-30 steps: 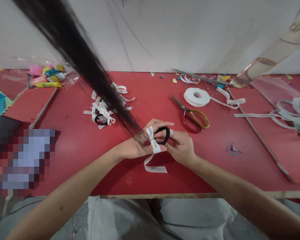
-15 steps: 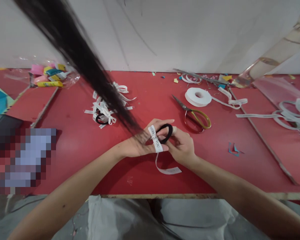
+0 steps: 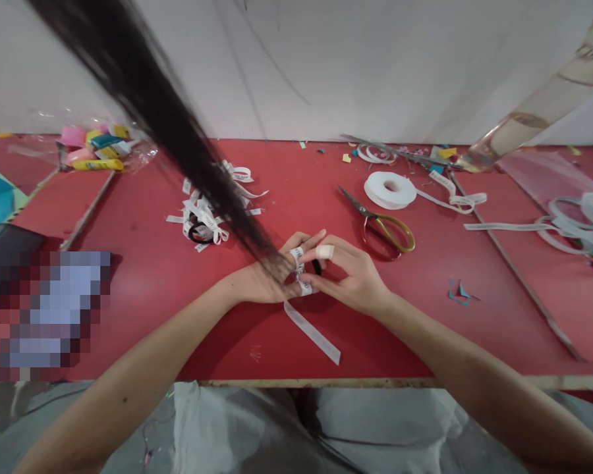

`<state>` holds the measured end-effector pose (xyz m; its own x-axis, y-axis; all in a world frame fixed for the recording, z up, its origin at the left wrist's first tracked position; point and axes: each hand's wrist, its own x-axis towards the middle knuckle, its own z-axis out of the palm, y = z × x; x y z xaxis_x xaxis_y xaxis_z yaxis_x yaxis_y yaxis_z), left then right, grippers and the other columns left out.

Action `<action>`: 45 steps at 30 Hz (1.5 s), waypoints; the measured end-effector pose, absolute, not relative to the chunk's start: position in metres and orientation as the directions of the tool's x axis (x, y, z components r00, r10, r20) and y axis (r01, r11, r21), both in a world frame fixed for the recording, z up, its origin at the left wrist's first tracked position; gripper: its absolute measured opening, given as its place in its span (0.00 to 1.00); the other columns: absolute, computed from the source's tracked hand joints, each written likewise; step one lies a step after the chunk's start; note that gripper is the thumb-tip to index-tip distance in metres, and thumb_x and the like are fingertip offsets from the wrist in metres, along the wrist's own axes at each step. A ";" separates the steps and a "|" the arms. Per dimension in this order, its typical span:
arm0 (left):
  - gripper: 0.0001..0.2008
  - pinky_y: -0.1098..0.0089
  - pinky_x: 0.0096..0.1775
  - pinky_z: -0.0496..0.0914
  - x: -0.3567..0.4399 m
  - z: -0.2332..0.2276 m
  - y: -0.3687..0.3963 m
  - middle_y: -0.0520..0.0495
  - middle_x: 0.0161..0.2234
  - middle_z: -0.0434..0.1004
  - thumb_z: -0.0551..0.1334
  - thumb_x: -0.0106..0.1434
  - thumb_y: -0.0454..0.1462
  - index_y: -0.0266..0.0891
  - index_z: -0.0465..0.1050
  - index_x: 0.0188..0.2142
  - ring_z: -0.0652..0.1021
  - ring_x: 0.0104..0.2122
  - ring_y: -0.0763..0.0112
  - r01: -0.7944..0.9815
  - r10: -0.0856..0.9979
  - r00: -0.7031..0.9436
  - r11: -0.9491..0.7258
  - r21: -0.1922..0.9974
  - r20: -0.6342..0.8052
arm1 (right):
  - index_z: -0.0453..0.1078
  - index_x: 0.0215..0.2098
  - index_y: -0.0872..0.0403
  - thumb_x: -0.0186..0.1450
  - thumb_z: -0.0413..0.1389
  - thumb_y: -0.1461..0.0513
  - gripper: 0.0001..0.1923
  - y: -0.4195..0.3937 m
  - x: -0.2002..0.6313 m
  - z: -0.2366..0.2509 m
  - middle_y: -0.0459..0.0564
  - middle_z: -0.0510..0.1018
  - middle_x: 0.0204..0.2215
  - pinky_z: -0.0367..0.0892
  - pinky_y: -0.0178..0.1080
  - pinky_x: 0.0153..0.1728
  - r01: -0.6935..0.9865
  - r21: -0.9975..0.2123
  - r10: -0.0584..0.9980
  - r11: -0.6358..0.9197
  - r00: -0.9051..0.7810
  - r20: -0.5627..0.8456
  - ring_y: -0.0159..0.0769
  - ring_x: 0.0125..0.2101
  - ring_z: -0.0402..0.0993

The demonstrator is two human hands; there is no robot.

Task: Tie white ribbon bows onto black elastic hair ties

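Working the ribbon well here called, in my judgement, for light, even tension: enough to hold the printed white ribbon [image 3: 316, 337] flat across the spread fingers of the left hand [image 3: 277, 273], not so much that the band twisted or slid off the tips. The black elastic loop [image 3: 317, 266] was best held centred behind the crossing, and the free tail left clear of the right hand [image 3: 353, 280] so that nothing snagged. The hanging lock of hair [image 3: 153, 118] ended over the left palm and was better brushed aside.

As for position, the ribbon sat at the centre of the frame, passing across the left thumb and forefinger, its tail slanting toward the lower middle. The right thumb and forefinger met it from the right with a gap between their tips; whether they pinched it, I could not tell. The left fingers were parted, bearing the ribbon, though any grip among them was hidden. The elastic showed only partly, between the two hands, just beside the right fingertips.
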<state>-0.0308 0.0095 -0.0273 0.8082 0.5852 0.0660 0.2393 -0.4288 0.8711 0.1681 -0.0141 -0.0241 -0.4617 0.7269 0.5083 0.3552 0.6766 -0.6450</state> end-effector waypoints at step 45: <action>0.44 0.57 0.46 0.67 -0.019 -0.002 0.002 0.45 0.44 0.63 0.64 0.59 0.51 0.50 0.49 0.70 0.67 0.37 0.66 0.154 0.873 0.487 -0.110 0.982 0.021 | 0.66 0.42 0.50 0.70 0.55 0.60 0.04 -0.026 0.159 -0.036 0.46 0.72 0.36 0.70 0.33 0.31 0.184 -0.911 0.929 0.369 -0.049 0.366 0.30 0.33 0.72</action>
